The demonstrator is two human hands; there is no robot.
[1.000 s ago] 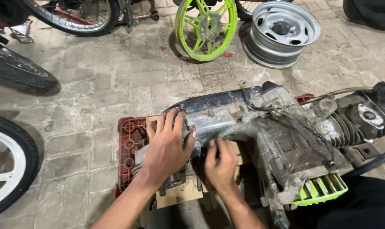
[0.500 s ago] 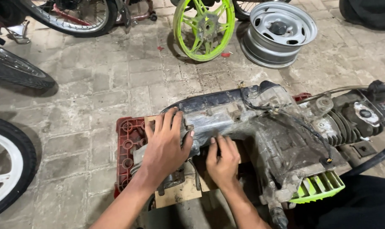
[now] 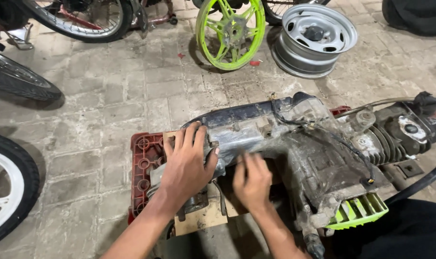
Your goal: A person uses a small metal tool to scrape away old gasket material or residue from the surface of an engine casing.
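At the far left you have three tyred wheels: one with a white rim (image 3: 2,192) near you, a dark tyre (image 3: 21,84) beyond it, and a spoked wheel (image 3: 78,17) at the far edge. To their right, a red plastic crate (image 3: 143,165) lies flat on the paving, with a piece of brown cardboard (image 3: 203,218) on top.

Your left hand (image 3: 186,168) lies flat and open, fingers spread, palm pressed on the left end of the scooter engine (image 3: 294,153); it grips nothing. Just right of it, your right hand (image 3: 251,180) is half curled, fingers bent down against the lower edge of the engine case; whether it pinches anything you cannot tell, as it is blurred.

The engine lies lengthwise in the middle, left end on the crate, stretching right to one finned cylinder (image 3: 386,141). One bright green fan cover (image 3: 359,211) sits at its near right side.

Far off stand one green wheel (image 3: 230,31) and, to its right, one grey steel rim (image 3: 314,38). Two small red scraps (image 3: 255,63) lie on the paving near them.
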